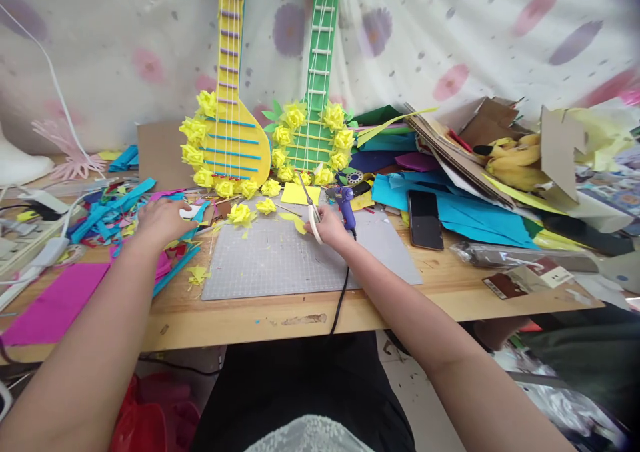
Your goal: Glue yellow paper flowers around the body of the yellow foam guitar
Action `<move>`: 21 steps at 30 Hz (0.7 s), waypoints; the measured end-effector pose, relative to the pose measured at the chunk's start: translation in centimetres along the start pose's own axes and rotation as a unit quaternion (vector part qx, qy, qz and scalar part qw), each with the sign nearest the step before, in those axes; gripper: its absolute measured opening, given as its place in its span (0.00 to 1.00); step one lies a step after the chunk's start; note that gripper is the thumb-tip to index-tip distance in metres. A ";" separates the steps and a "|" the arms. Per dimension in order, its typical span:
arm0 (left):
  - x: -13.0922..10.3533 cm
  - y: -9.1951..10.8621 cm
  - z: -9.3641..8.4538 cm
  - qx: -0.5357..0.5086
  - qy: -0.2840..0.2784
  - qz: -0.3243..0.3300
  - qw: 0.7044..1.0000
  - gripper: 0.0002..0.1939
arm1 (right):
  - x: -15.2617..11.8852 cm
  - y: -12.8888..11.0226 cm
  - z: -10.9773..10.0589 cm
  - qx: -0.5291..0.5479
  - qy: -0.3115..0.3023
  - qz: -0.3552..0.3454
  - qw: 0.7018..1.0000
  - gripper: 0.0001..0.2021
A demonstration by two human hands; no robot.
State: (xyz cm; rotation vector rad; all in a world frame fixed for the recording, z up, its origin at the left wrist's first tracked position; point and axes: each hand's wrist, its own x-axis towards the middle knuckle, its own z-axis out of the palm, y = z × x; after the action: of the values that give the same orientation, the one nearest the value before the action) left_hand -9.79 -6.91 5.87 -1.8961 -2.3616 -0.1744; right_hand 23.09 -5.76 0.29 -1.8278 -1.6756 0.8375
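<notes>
My right hand is closed around the white handles of a pair of scissors, blades pointing up and away. A curved yellow paper piece lies just left of that hand; I cannot tell whether they touch. My left hand reaches over the pile of coloured paper scraps, its index finger and thumb apart. A small white piece shows between them, and I cannot tell whether it is touched. Yellow paper flowers sit at the back edge of the grey cutting mat.
Behind the mat, a yellow paper instrument and a green one lean upright, trimmed with yellow flowers. A purple glue gun stands beside my right hand, its cord crossing the mat. Rightward are a phone, blue sheets and stacked cardboard.
</notes>
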 end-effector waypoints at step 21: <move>-2.2 15.7 4.9 -0.376 0.051 0.175 0.909 0.16 | 1.2 1.3 0.0 0.067 0.005 -0.003 0.998 0.13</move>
State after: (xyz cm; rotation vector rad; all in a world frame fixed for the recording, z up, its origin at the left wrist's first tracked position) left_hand 6.00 -4.91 0.99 -2.4831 -1.9749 -1.2627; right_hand 24.05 -4.65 -0.79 -1.7332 -1.5788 0.9132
